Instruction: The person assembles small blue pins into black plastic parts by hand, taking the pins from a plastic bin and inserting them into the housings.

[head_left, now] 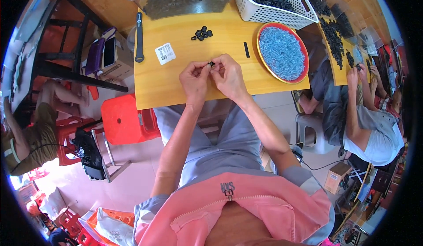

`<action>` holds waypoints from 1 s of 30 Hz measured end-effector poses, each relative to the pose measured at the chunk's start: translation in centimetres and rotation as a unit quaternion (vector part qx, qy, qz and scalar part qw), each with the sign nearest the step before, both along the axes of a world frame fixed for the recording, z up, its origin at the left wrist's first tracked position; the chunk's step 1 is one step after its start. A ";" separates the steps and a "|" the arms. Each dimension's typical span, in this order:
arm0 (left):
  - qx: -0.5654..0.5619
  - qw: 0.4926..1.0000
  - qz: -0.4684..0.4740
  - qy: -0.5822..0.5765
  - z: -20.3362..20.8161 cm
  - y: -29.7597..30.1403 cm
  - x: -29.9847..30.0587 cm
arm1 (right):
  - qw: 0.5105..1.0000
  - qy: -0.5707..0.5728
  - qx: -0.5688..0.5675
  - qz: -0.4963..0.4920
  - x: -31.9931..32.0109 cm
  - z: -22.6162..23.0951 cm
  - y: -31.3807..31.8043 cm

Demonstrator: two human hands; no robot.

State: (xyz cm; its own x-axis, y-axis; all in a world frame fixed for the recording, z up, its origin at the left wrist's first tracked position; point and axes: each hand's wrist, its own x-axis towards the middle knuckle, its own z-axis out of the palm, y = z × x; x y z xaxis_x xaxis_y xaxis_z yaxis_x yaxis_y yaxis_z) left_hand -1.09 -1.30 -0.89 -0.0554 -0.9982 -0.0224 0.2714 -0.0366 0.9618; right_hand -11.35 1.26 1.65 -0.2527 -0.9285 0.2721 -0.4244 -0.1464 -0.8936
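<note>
Two bare hands of yours meet over the near part of the wooden table (161, 85), between your forearms and the scattered things beyond. Your left hand (194, 79) has thumb and forefinger pinched on one side of a small black piece (212, 64); your right hand (230, 79) pinches it from the other side, so the piece sits between your fingertips, just above the tabletop. Its exact shape is mostly hidden by your fingers.

Past your left hand lies a white printed card (165, 53); past your right, a thin black strip (246, 50). To the right stands a red-and-yellow bowl (306, 67) full of pale blue bits (282, 52). Farther out, you have a loose cluster of black pieces (202, 34), a dark strap (139, 36) by the left edge, then a white perforated basket (273, 18) and a clear bin (194, 7), both holding black parts.
</note>
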 end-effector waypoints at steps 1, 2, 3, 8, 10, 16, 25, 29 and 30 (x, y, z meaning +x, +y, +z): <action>-0.011 1.000 0.019 0.020 -0.1 -0.1 -0.1 | 0.999 0.040 -0.023 0.003 0.2 0.3 0.2; -0.011 1.000 0.018 0.019 -0.1 -0.1 -0.1 | 0.999 0.039 -0.023 0.002 0.4 0.3 0.3; -0.006 1.000 0.016 0.014 -0.1 -0.1 -0.1 | 0.999 0.040 -0.025 -0.013 0.6 0.1 0.3; -0.002 1.000 0.001 -0.014 -0.3 -0.4 -0.1 | 0.996 0.065 -0.038 -0.058 0.8 -1.0 0.2; 0.022 0.999 -0.015 -0.023 -0.3 -0.6 0.0 | 0.994 0.070 -0.051 -0.062 0.7 -1.1 0.2; 0.058 0.998 -0.020 -0.020 0.1 -0.6 -0.1 | 0.990 0.104 -0.061 -0.077 0.3 -0.5 0.4; 0.053 0.997 -0.035 -0.046 0.5 -0.5 0.0 | 0.986 0.148 -0.058 -0.051 0.1 -0.7 0.7; 0.091 0.995 -0.047 0.007 0.8 -0.6 0.0 | 0.971 0.198 -0.115 -0.071 -2.1 1.0 -0.6; 0.092 0.995 -0.050 0.001 1.0 -0.5 0.3 | 0.955 0.239 -0.147 -0.091 -3.6 2.1 -1.8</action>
State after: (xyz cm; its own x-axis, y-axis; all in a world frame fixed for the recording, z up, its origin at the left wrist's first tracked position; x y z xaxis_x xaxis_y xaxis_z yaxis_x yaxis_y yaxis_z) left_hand -0.78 -1.78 0.07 -0.1535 -0.9670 -0.2033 0.2604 -0.2381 0.9357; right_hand -14.96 -0.56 3.78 -0.1849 -0.7465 0.6392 -0.8162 -0.2456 -0.5229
